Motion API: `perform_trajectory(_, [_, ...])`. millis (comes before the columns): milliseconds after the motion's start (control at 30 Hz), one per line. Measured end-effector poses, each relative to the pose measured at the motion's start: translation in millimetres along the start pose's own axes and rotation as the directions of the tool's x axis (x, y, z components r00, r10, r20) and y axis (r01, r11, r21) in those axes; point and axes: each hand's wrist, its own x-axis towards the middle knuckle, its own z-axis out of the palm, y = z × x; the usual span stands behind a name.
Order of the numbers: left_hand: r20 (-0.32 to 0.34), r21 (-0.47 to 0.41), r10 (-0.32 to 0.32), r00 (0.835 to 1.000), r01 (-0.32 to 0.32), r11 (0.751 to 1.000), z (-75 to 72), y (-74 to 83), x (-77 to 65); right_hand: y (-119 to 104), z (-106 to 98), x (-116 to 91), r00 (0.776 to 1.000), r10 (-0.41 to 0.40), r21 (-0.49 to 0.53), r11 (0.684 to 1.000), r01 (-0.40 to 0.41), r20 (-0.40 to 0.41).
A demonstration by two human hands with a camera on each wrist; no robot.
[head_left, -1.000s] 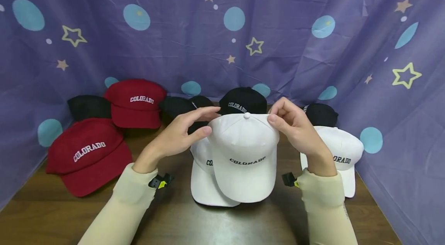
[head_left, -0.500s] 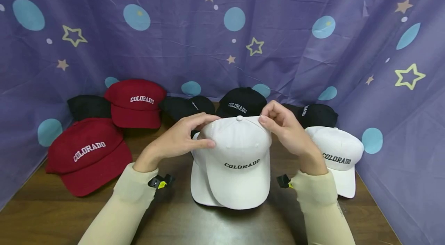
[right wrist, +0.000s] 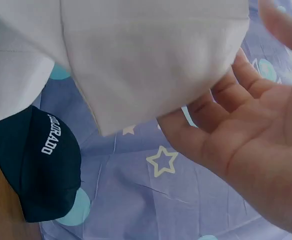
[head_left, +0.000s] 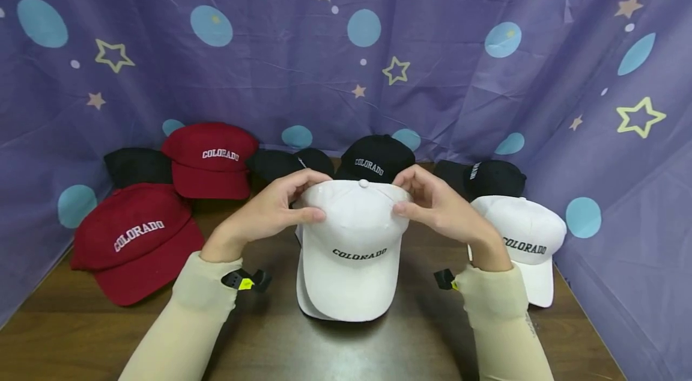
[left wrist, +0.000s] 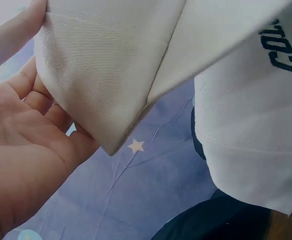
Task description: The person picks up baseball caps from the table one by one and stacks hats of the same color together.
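Note:
In the head view a white cap [head_left: 354,273] with dark COLORADO lettering is held up, its crown upward and its brim toward me. My left hand [head_left: 267,213] grips the crown's left side, thumb in front and fingers behind. On the right side my right hand [head_left: 449,207] holds it the same way. A second white cap [head_left: 301,288] lies behind it, mostly hidden, with only its left edge showing. In the left wrist view the lettering of that other white cap [left wrist: 256,120] is partly visible. The right wrist view shows my right fingers [right wrist: 226,100] behind the held cap.
Two red caps [head_left: 137,237] [head_left: 211,158] sit at the left with a black cap [head_left: 137,167] behind. More black caps [head_left: 378,155] line the back, against a purple curtain [head_left: 292,68]. Another white cap [head_left: 521,228] stands at the right on the wooden table [head_left: 346,357].
The held white cap has moved left and now covers most of the white cap behind it. My left hand has closed onto its side; my right hand has slid down from the top edge.

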Motion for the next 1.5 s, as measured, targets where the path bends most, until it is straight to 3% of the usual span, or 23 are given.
perform_trajectory(167, [0.002,-0.117,-0.045,0.999,0.045,0.992,-3.9,-16.9,-0.2,-15.1,4.8,0.1,0.999,0.002,-0.071,0.998,0.002,0.047])
perform_trajectory(300, [0.001,-0.140,-0.086,0.996,0.085,0.987,-7.0,-22.1,-1.7,-16.9,9.4,2.8,0.998,0.039,-0.084,0.996,-0.035,0.051])
perform_trajectory(533, [-0.010,-0.077,-0.150,0.989,0.149,0.986,-11.5,-25.5,-3.1,-3.7,13.1,7.3,0.999,0.039,-0.054,0.998,-0.037,0.036])
perform_trajectory(700, [-0.017,0.011,-0.187,0.982,0.187,0.982,-12.0,-30.4,-4.3,26.4,13.9,12.0,0.998,0.051,-0.057,0.997,-0.049,0.029])
perform_trajectory(900, [-0.026,0.017,-0.230,0.973,0.231,0.973,-12.1,-35.5,-5.0,51.6,14.9,16.8,0.996,0.080,-0.065,0.995,-0.077,0.044])
perform_trajectory(967, [-0.026,0.018,-0.240,0.970,0.240,0.971,-12.7,-37.9,-5.0,51.8,15.9,17.6,0.995,0.088,-0.069,0.994,-0.084,0.048])
perform_trajectory(1200, [-0.017,0.029,-0.281,0.960,0.281,0.959,-12.7,-47.9,-3.3,21.9,21.6,16.5,0.988,0.140,-0.092,0.987,-0.134,0.061])
perform_trajectory(1500, [-0.002,0.039,-0.315,0.949,0.315,0.948,-11.3,-58.3,-3.5,29.2,23.7,18.0,0.981,0.174,-0.138,0.977,-0.162,0.082])
